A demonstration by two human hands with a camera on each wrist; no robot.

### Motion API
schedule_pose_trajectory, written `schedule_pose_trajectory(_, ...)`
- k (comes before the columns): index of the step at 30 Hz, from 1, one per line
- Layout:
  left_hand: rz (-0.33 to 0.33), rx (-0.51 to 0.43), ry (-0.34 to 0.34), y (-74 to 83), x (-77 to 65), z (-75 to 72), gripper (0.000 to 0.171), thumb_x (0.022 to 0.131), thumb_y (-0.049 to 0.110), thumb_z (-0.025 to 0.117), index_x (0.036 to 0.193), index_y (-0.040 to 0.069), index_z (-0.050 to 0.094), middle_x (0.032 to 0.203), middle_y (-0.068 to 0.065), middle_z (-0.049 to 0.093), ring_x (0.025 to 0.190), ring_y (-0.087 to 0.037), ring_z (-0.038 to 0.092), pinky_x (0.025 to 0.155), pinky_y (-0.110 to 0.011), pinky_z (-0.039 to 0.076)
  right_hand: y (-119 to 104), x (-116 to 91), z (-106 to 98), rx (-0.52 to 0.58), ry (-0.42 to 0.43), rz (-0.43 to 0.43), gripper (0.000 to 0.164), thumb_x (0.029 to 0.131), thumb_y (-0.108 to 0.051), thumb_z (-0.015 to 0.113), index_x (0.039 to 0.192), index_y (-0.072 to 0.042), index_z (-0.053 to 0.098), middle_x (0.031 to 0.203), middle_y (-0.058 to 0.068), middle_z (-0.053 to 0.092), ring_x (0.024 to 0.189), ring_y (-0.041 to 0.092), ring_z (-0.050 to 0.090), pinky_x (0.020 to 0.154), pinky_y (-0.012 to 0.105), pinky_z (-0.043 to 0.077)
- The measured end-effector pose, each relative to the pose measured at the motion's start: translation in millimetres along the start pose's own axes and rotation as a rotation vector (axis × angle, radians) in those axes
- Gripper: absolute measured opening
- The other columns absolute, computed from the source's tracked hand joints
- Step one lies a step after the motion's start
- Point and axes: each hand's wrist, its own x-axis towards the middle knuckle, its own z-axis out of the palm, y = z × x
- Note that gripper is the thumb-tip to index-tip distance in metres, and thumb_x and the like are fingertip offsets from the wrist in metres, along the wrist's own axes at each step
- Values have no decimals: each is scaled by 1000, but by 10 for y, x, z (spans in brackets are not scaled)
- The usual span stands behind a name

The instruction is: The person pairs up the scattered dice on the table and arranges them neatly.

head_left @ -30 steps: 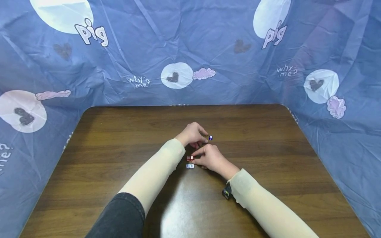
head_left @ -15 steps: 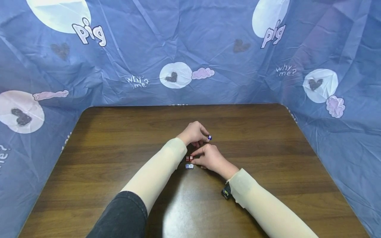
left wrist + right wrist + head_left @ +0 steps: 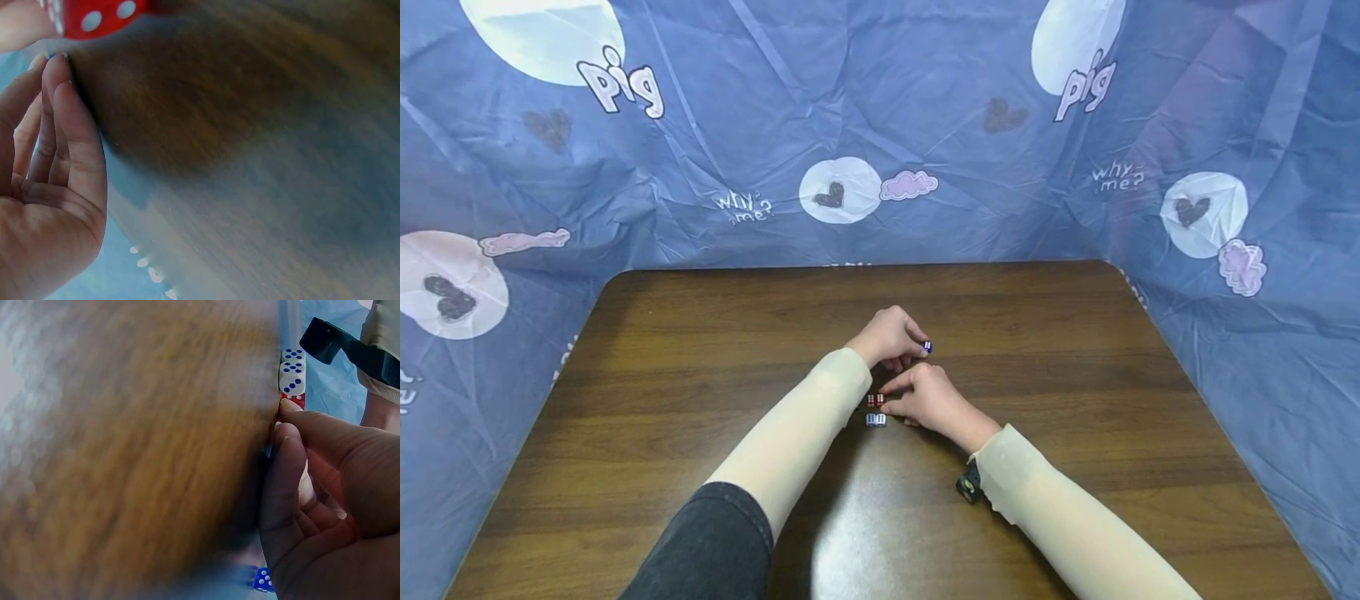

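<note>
At the table's middle, my left hand pinches a small blue die between thumb and finger. In the left wrist view only a sliver of blue shows at its fingertips. Closer to me, my right hand holds the right one of two red dice between thumb and forefinger. Those red dice sit side by side. Just in front of them stands a pair of white dice with blue pips. A red die looms large in the left wrist view. The right wrist view shows white dice beyond the thumb.
All the dice are on a brown wooden table. A blue patterned cloth hangs round its back and sides. A black wrist camera is strapped at the right sleeve. The left forearm passes close to the left of the dice pairs.
The left thumb and finger have closed on the blue die, which stood just beyond their tips a second ago. The right hand stays at the red dice. The head view has shifted slightly.
</note>
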Motion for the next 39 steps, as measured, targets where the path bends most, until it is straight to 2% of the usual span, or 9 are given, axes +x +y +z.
schedule_pose_trajectory(16, -5, 86, 4, 8, 18, -1, 14, 90, 15, 81, 104, 12, 81, 63, -2, 70, 54, -18, 69, 49, -31, 60, -36, -4, -4, 8, -17, 4, 14, 85, -11, 85, 98, -11, 82, 64, -11, 69, 44, 13, 61, 46, 30, 57)
schedule_pose_trajectory(21, -10, 82, 3, 2, -14, -10, 14, 91, 15, 80, 104, 11, 81, 63, -2, 70, 54, -18, 69, 50, -31, 60, -40, -6, -2, 3, -18, 4, 14, 85, -12, 85, 98, -11, 82, 62, -8, 69, 44, 13, 61, 46, 30, 56)
schedule_pose_trajectory(31, -11, 1, 23, -82, -151, -98, 13, 91, 12, 80, 102, 6, 80, 63, -8, 70, 51, -20, 68, 48, -32, 60, -13, 12, 5, -14, -2, 7, 18, 82, -13, 87, 100, -14, 82, 60, -11, 68, 43, 11, 61, 44, 29, 55)
schedule_pose_trajectory(39, -15, -41, 50, -246, -367, -212, 19, 91, 12, 80, 109, 6, 79, 60, -11, 68, 48, -20, 67, 45, -32, 58, -26, 5, 3, -11, -12, 39, 20, 82, -13, 87, 101, -14, 82, 58, -8, 67, 43, 10, 60, 43, 27, 54)
